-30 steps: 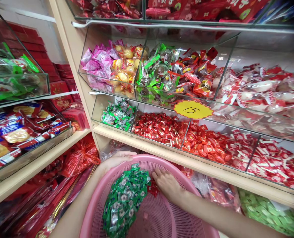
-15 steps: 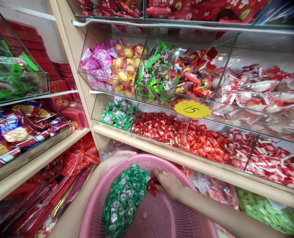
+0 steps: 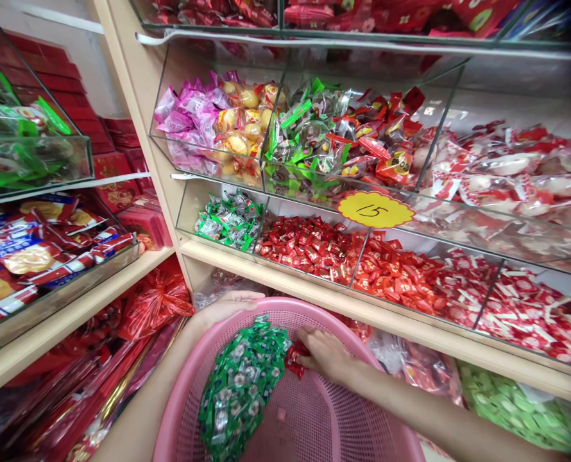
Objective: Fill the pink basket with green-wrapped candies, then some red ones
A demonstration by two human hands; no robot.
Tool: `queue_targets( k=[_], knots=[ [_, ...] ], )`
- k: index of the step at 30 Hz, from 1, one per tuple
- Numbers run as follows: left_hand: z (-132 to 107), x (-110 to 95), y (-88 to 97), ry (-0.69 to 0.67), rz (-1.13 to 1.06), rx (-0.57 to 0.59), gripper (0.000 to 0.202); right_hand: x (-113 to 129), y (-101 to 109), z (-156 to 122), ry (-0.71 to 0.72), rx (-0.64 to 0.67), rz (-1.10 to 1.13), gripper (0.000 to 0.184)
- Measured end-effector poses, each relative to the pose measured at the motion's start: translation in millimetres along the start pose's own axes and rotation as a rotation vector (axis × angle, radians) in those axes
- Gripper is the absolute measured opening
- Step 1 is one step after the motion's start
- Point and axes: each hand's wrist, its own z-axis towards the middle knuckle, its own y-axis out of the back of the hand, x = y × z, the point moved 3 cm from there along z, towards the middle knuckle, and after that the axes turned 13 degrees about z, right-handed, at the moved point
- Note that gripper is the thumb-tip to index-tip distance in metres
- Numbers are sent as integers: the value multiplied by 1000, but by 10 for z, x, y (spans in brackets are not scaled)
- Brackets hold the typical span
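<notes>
A pink plastic basket (image 3: 290, 309) with perforated walls is tilted toward me below the shelves. My left hand (image 3: 230, 305) grips its far left rim, fingers over the edge. Inside, my right hand (image 3: 324, 353) is closed around some red-wrapped candies (image 3: 295, 358) near the far wall; its fingers are curled and partly hide them. Just left of these candies lies a heap of green-wrapped candies (image 3: 244, 378), filling the left side of the basket. The basket's mesh floor shows to the right of the heap.
Red-wrapped candies (image 3: 309, 247) fill a glass bin beyond the basket, beside silver-green candies (image 3: 230, 218). A yellow price tag (image 3: 376, 210) hangs above. A wooden upright (image 3: 136, 128) stands left. Under the shelf are a red bag (image 3: 155, 305) and light green packets (image 3: 516, 407).
The view has tilted very slightly, so the shelves sit a little higher in it. Both hands and the basket hold almost the same positions.
</notes>
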Motion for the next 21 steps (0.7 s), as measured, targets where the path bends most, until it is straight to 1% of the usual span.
queue_targets(
  k=[3, 6, 10, 13, 17, 21],
  knots=[
    [1, -3, -5, 10, -14, 0, 60, 42, 18, -23, 19, -18, -31, 29],
    [-8, -2, -3, 13, -22, -3, 60, 58, 12, -56, 64, -63, -52, 28],
    [-6, 6, 2, 10, -30, -4, 61, 52, -48, -117, 150, -114, -89, 24],
    [6, 14, 9, 2, -27, -8, 60, 43, -113, -148, 202, -117, -122, 23],
    [12, 20, 9, -3, -23, -6, 59, 21, -159, -131, 175, -118, -147, 16],
    [5, 19, 4, -5, -22, -3, 59, 5, -169, -89, 138, -104, -125, 15]
  ],
)
